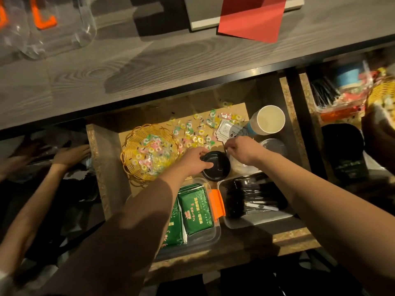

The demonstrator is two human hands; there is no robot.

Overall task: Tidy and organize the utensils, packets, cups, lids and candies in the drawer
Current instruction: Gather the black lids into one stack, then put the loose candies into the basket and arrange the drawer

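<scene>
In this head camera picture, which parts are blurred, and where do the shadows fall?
Head view: warm dim light; the clear jars at top left and the far right edge are blurred; the arms cast soft shadows on the wooden counter; the drawer's rear is dark; the left hand on the black lid stays fairly sharp; straight edges bow from the wide lens.
</scene>
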